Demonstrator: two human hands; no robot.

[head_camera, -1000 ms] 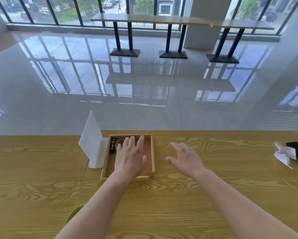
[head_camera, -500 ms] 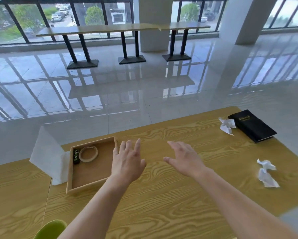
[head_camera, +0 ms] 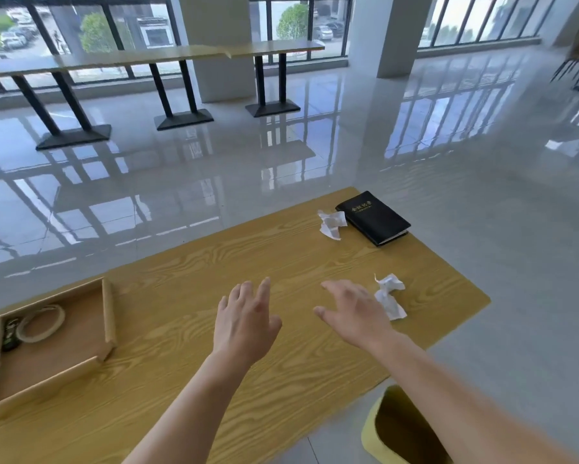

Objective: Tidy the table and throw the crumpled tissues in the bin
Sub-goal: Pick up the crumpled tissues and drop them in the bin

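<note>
Head view: left hand [head_camera: 247, 324] and right hand [head_camera: 355, 316] hover over middle of wooden table [head_camera: 214, 262], fingers straight and apart, holding nothing. Near crumpled tissue [head_camera: 389, 296] on table's right part, just beside right hand; contact unclear. Far crumpled tissue [head_camera: 331, 223] at table's far corner, just beside black notebook [head_camera: 373, 217]. Wooden tray [head_camera: 109, 316] at table's left end. Yellow-green bin [head_camera: 370, 433] on floor off table's near right edge.

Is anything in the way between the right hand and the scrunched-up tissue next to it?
Nothing visible is. The right hand is just beside the nearer crumpled tissue, with only bare table between them. The black book lies farther off, by the other tissue.
</note>
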